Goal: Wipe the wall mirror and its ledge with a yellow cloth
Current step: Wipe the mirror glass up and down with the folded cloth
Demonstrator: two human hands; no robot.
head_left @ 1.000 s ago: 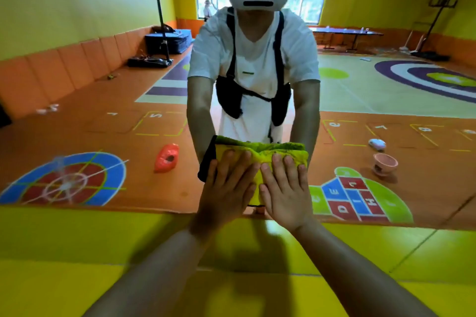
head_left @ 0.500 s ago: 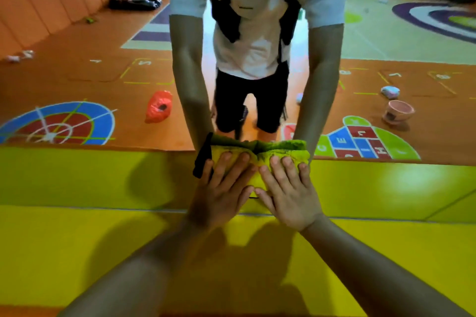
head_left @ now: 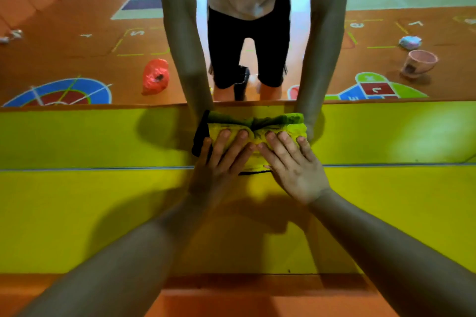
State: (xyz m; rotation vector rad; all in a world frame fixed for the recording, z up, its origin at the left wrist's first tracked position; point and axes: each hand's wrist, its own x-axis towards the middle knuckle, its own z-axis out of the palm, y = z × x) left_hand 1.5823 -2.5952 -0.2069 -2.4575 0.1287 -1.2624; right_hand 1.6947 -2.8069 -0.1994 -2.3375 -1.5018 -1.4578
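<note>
You press the folded yellow cloth (head_left: 293, 127) against the wall mirror (head_left: 77, 59), low down and just above the ledge (head_left: 103, 213). Your left hand (head_left: 219, 165) and right hand (head_left: 293, 167) lie flat, grip apart, likely to spread pressure.

In the mirror (head_left: 64, 64), reversed 5 inside a yellow-lined floor square (head_left: 139, 32), reversed 7 in a farther-right square (head_left: 416, 23), remaining floor marks illegible.

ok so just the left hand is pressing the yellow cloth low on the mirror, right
Not quite: both hands press it. The head view shows the left hand and the right hand side by side, fingers flat on the yellow cloth, low on the mirror.
</note>
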